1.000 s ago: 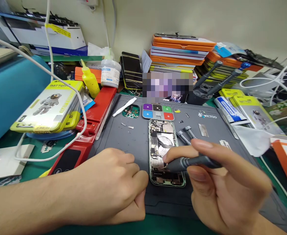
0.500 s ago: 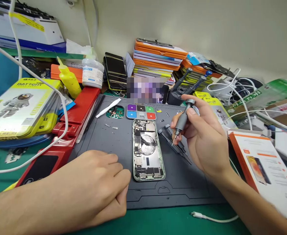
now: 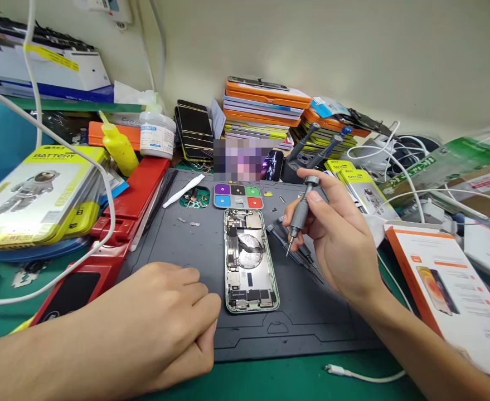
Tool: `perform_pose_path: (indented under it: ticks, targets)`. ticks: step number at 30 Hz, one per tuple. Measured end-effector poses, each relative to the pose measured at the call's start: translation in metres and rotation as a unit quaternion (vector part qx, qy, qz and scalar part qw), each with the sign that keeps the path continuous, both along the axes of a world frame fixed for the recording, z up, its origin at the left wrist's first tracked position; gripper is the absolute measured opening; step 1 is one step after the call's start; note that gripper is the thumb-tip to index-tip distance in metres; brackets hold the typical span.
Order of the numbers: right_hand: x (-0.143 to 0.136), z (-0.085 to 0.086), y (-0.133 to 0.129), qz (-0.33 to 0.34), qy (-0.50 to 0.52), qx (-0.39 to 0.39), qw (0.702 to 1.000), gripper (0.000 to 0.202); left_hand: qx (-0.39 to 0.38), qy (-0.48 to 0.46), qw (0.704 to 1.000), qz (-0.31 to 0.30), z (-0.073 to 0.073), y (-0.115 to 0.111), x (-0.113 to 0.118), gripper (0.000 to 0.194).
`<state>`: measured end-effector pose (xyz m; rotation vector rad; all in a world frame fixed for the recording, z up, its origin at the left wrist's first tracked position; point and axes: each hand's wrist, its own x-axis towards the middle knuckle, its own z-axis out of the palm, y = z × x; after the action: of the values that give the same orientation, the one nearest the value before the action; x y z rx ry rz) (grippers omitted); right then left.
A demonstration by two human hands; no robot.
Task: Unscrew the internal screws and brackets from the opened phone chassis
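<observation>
My right hand (image 3: 332, 228) grips a grey screwdriver (image 3: 300, 214), its tip pointing down and left above the mat. Closed like a fist, my left hand (image 3: 182, 317) rests at the mat's lower left; whether anything is inside it is hidden. Between the hands an opened phone (image 3: 251, 267) with bare inner parts lies on the dark grey mat (image 3: 311, 328). More screwdrivers (image 3: 301, 253) lie on the mat under my right hand. Behind the phone sits a tray with coloured squares (image 3: 238, 196).
A white pry tool (image 3: 183, 190) and small metal parts (image 3: 194, 224) lie left of the tray. A red device (image 3: 123, 211) and battery packs (image 3: 31, 195) stand left, an orange-white box (image 3: 449, 289) right. Stacked boxes (image 3: 265, 100) stand behind; a white cable (image 3: 362, 377) lies in front.
My right hand has moved slightly left with the screwdriver, bringing its tip nearer the phone. The camera view has shifted a little. My left hand stays closed in about the same place.
</observation>
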<state>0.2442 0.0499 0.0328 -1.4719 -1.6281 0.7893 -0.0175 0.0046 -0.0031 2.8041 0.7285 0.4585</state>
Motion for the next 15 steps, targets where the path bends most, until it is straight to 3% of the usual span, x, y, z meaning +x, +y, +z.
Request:
perform_pose_path:
  ticks: [4,8,15]
  targets:
    - [0.008,0.004,0.003,-0.002,-0.15,0.038,0.988,0.035,0.005,0.002,1.0,0.002,0.001,0.002,0.001,0.021]
    - [0.022,0.01,0.011,0.027,-0.351,0.03,0.935,0.022,0.008,0.001,1.0,0.001,0.002,0.002,0.002,0.021]
    - [0.039,0.01,0.018,0.077,-0.49,-0.015,0.868,0.032,0.01,0.001,1.0,0.002,0.002,0.001,0.001,0.021]
